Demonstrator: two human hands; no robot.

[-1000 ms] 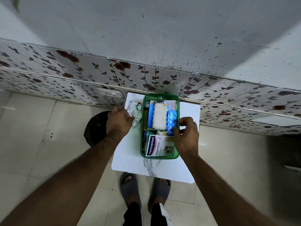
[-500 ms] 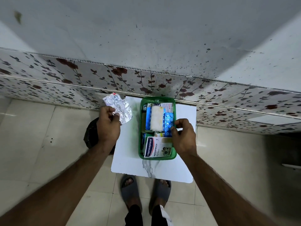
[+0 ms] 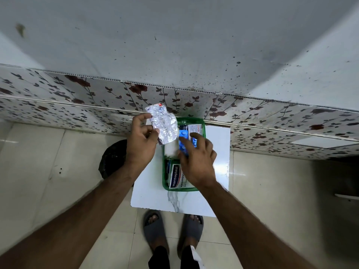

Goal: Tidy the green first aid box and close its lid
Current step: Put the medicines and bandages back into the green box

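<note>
Since half a second ago the left hand (image 3: 141, 141) has carried the pinched foil strip (image 3: 162, 124) over the green first aid box (image 3: 166, 188) on the white surface (image 3: 149, 193) — right hand (image 3: 196, 161), fingers spread, covers the blue blister pack (image 3: 183, 139); Hansaplast box (image 3: 175, 177) nearer, black bag (image 3: 111, 159) left.

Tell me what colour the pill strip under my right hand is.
Blue blister strip, seen in the head view, inside the green box.

A silver foil blister strip (image 3: 164, 126), a bright blue pill pack (image 3: 183, 137) and a white-and-blue Hansaplast box (image 3: 177, 176) meet the green first aid box (image 3: 203, 125). It sits on a white grey-veined marble board (image 3: 217, 152). Behind run white wall tiles (image 3: 77, 101) patterned with dark red roses.
</note>
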